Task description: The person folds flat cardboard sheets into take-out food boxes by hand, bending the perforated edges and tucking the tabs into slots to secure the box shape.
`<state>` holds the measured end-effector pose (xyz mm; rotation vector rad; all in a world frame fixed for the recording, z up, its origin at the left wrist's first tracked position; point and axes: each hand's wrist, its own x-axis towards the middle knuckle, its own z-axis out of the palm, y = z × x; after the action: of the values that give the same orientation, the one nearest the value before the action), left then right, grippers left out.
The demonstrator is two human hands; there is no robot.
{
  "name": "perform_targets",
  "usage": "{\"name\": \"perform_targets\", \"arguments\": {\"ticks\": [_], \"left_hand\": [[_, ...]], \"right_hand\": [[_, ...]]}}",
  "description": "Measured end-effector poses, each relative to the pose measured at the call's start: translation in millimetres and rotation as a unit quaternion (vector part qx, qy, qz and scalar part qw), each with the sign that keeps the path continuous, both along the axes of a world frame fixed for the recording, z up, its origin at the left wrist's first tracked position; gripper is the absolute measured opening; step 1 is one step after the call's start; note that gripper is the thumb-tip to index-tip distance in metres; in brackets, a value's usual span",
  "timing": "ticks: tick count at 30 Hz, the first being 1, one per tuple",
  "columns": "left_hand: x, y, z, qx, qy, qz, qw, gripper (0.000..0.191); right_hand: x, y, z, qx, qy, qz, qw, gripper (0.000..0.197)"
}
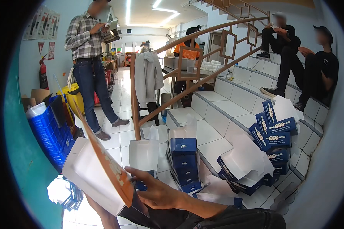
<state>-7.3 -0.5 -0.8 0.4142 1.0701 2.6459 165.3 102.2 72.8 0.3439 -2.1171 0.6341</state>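
Observation:
In front of me is an unfolded paper food box [94, 174], white inside, with an orange printed panel [111, 160] standing up along its right side. My right hand [154, 187] is at this panel's right edge, thumb and fingers against the cardboard. From below, my left forearm [101, 210] reaches up behind the box; the left fingers are hidden by it. Just beyond my right hand rises a stack of dark blue paper boxes [184, 160] with white insides. Another open box [143, 154] stands left of that stack.
More blue boxes [278, 143] bearing writing are piled on the tiled stairs [218, 123]. Others lie at the floor's left [64, 193]. Blue crates [50, 134] stand by the green door [25, 171]. One person [87, 51] stands ahead; two sit on the steps.

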Motion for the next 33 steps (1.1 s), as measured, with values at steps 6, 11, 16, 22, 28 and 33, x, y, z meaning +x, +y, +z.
{"name": "perform_targets", "arguments": {"ticks": [6, 11, 16, 22, 28, 33], "left_hand": [[19.3, 3.2, 20.5, -0.023, -0.004, -0.033, 0.999, 0.044], [27.7, 9.4, 31.9, 0.048, 0.0, -0.042, 0.998, 0.047], [-12.4, -9.6, 19.8, -0.09, 0.196, 0.036, 0.976, 0.052], [-18.6, -9.4, 21.5, -0.092, 0.163, 0.127, 0.974, 0.055], [-9.9, -8.3, 30.7, -0.125, 0.101, 0.107, 0.981, 0.057], [-13.7, -7.4, 27.8, -0.163, 0.072, 0.161, 0.971, 0.061]], "right_hand": [[-7.2, 11.1, -11.8, 0.046, -0.003, -0.075, 0.996, 0.035], [-5.5, 16.4, -16.2, 0.037, -0.019, -0.095, 0.995, 0.042], [-0.6, 8.8, -3.4, 0.024, -0.018, -0.034, 0.999, 0.034], [1.7, 7.8, -9.0, -0.007, -0.084, 0.008, 0.996, 0.027], [-3.9, 7.0, -9.8, 0.025, -0.07, -0.022, 0.997, 0.033], [-3.7, 6.2, -10.4, 0.006, -0.086, -0.02, 0.996, 0.032]]}}
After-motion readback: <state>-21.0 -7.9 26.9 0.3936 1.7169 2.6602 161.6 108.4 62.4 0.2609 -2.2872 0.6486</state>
